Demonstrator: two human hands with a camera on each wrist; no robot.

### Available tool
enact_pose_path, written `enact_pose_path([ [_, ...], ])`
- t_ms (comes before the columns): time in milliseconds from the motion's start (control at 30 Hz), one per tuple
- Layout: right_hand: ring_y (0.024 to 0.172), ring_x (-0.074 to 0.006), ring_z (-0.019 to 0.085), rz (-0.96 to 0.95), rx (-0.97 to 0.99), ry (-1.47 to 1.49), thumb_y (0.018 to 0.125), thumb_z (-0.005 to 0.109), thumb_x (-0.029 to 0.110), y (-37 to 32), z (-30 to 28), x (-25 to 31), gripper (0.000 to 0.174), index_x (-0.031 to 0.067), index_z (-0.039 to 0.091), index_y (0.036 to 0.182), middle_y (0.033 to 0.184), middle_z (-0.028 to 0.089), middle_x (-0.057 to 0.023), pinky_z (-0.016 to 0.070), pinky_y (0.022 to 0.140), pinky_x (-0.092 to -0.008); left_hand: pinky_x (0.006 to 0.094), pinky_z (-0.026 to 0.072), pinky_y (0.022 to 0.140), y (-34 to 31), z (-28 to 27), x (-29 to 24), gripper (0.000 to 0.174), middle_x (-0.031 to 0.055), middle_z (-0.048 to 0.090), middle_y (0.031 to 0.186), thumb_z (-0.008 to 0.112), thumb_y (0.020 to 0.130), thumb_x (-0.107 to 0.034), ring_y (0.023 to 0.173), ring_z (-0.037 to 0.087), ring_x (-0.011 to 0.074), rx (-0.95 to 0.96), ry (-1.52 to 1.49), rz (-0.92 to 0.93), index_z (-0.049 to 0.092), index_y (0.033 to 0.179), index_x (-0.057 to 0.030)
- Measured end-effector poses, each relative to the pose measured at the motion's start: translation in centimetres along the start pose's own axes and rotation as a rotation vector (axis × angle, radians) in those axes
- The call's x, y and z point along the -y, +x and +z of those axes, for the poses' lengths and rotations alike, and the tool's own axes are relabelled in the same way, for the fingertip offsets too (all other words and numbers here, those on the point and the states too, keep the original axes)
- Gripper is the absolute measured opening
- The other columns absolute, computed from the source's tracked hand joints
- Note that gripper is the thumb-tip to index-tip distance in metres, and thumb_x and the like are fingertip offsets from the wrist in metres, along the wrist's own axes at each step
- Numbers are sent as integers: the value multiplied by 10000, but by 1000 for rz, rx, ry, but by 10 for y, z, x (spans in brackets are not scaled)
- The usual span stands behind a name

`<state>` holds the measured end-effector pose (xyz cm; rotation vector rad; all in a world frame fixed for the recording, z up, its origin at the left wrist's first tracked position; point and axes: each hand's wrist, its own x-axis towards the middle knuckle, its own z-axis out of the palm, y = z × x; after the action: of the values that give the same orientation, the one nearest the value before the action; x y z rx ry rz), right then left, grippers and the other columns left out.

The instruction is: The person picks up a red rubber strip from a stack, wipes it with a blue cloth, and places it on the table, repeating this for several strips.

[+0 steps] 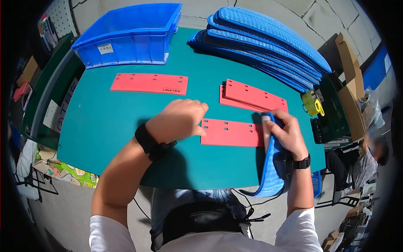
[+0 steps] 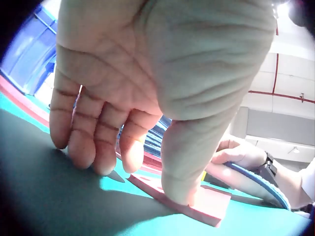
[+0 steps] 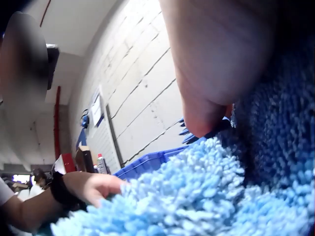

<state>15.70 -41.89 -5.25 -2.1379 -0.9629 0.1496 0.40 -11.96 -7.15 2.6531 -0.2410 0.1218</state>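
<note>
My right hand pinches one end of a blue microfibre mop pad, which hangs down toward the table's front edge. In the right wrist view the pad's fluffy pile fills the lower part. The pad's held end overlaps the right end of a flat red rubber strip with small holes. At that strip's left end is my left hand, its thumb tip down on it. In the left wrist view the fingers of that hand are extended, slightly bent, and hold nothing.
A red strip marked LINATEX lies at the back left. Two stacked red strips lie at the right. Behind stand a blue bin and a pile of blue mop pads. Yellow-handled scissors are at the right edge of the green table.
</note>
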Motion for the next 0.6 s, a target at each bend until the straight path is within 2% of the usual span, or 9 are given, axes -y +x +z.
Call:
enact_pose_path([
  [33,800,-257,673,-113,17,-76,864,660,167,7,6,14,227,-5,676,1011,865,678,-162,515,727,-341,443,452,765,1,0,1,395,149,614,898,804,728,-274,897,588,359,15,-1,-6,544,886,-22],
  [67,790,-299,669,-170,27,-139,860,664,193,13,14,26,230,0,677,984,866,677,-164,514,718,-370,445,449,755,1,0,1,391,148,607,884,801,727,-286,882,584,359,30,-1,-12,544,865,-27],
  [133,796,-331,663,-212,124,-133,851,665,215,24,38,59,215,23,680,945,879,683,-157,516,699,-405,445,448,752,0,1,1,379,145,601,870,797,728,-287,875,582,358,1,11,6,544,848,-31],
  [200,787,-344,655,-345,185,-158,851,653,225,33,73,71,187,52,683,914,871,676,-142,516,682,-446,445,447,749,-1,0,1,367,143,595,857,792,730,-288,868,580,358,-26,24,31,545,831,-35],
  [267,783,-358,646,-381,168,-267,866,630,234,31,101,78,175,77,688,918,847,658,-142,516,677,-472,448,446,748,0,-1,0,355,135,590,833,788,730,-283,852,579,357,10,21,-3,548,823,-38],
  [467,798,-359,640,-271,180,-221,893,620,288,27,77,57,220,79,681,926,818,647,-152,504,697,-470,434,442,751,-3,5,6,341,117,593,823,780,730,-285,843,586,344,-44,-21,37,553,814,-44],
  [567,843,-388,650,-76,151,-263,880,644,316,12,44,39,302,47,683,1012,884,670,-213,510,732,-459,421,444,754,-6,6,6,338,115,600,828,778,732,-287,842,597,333,-84,-18,51,554,807,-45],
  [600,806,-361,663,-55,99,-218,878,649,281,6,32,28,278,35,677,1003,860,670,-204,513,715,-425,421,444,754,-6,7,6,338,115,600,828,778,732,-287,842,597,333,-92,-23,42,554,807,-45],
])
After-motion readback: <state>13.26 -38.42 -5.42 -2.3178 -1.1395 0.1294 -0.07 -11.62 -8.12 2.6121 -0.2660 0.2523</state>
